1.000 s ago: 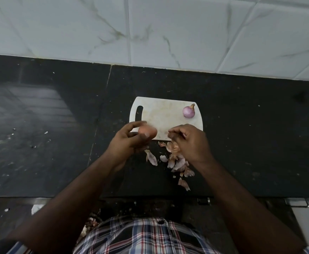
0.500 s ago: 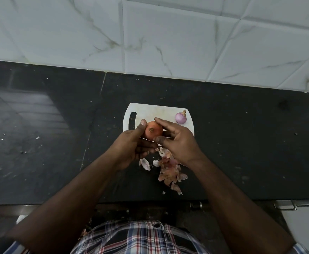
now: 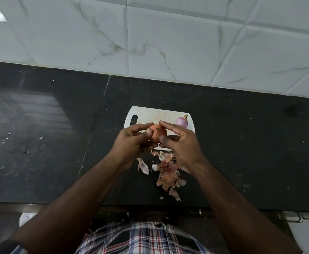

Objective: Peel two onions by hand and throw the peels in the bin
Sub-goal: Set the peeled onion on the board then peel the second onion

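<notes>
Orange-brown onion (image 3: 157, 135) held above the white cutting board (image 3: 151, 115), gripped by the left hand (image 3: 131, 142) with thumb and fingers curled round it, right hand (image 3: 181, 142) pinching at its top with fingertip and thumb. Peeled purple onion (image 3: 182, 121) resting on the board's far right corner. Loose peels (image 3: 166, 173) heaped on the black tabletop (image 3: 251, 153) just below the hands.

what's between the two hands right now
An orange-skinned onion, held above the near edge of the white cutting board by the fingers of the left hand and right hand. The head view shows it.
</notes>
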The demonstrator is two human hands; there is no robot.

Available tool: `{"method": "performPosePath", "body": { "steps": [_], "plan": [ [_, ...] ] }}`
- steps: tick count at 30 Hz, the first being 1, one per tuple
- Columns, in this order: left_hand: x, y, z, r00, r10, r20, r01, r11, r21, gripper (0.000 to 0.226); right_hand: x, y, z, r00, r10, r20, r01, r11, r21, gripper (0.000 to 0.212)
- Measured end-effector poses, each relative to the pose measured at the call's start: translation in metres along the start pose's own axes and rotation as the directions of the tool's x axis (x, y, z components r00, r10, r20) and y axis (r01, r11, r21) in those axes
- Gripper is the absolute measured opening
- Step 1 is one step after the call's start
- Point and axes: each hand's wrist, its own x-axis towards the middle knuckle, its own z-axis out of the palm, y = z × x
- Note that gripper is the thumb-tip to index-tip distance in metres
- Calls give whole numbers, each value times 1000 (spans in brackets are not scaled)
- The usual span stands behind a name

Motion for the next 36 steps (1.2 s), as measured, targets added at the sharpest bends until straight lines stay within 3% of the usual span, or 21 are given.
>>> {"method": "performPosePath", "body": {
  "steps": [6, 11, 15, 20, 27, 31, 36],
  "plan": [
    [3, -2, 7, 999, 43, -28, -41, 997, 64, 22, 0, -4, -3, 999, 27, -39, -26, 999, 26, 38],
    [2, -1, 8, 994, -29, 101, 31, 999, -15, 40, 5, -9, -6, 994, 29, -104, -21, 997, 72, 27],
    [6, 0, 13, 995, -25, 94, 29, 999, -40, 58, 13, -8, -7, 976, -72, -207, 52, 993, -104, 22],
    [9, 2, 18, 996, -33, 85, 40, 996, -85, 50, 16, -11, -8, 954, -156, -256, 96, 968, -233, 17],
    [13, -1, 17, 993, -31, 110, 44, 992, -119, 56, 19, -15, -12, 960, -160, -230, 96, 958, -269, 18],
    [15, -2, 11, 987, -55, 148, 75, 988, -132, 53, 21, -18, -13, 971, -146, -189, 97, 965, -243, 28],
    [16, -1, 7, 981, -101, 167, 123, 984, -127, 45, 22, -17, -11, 969, -188, -158, 139, 950, -279, 22]
  ]
}}
